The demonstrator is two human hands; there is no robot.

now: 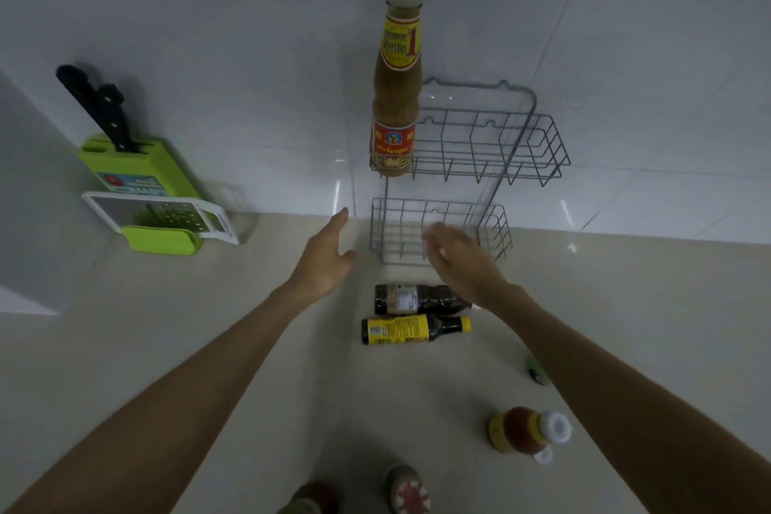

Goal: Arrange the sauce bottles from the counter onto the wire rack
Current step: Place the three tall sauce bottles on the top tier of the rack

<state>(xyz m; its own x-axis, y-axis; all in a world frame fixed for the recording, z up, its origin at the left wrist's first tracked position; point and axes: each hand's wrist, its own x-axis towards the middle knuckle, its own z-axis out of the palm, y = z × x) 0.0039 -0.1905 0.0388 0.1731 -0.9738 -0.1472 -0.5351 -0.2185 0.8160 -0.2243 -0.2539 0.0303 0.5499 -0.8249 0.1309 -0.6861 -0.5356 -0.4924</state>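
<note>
A two-tier grey wire rack (538, 146) stands against the white wall. A tall brown sauce bottle (395, 96) with a yellow and red label stands upright at the left end of its upper tier. The lower tier (400, 230) holds nothing. My left hand (327, 259) hovers open just left of the lower tier. My right hand (463, 259) is open in front of it, blurred. Two dark bottles lie on their sides on the counter below my hands: one with a white label (411, 299), one with a yellow label (411, 329).
A green knife block (125, 163) with black-handled knives and a white grater (167, 217) stand at the left. Near the front edge stand an amber bottle with a white cap (525, 432) and two more bottles (406, 488). A small green object (536, 369) peeks from behind my right forearm.
</note>
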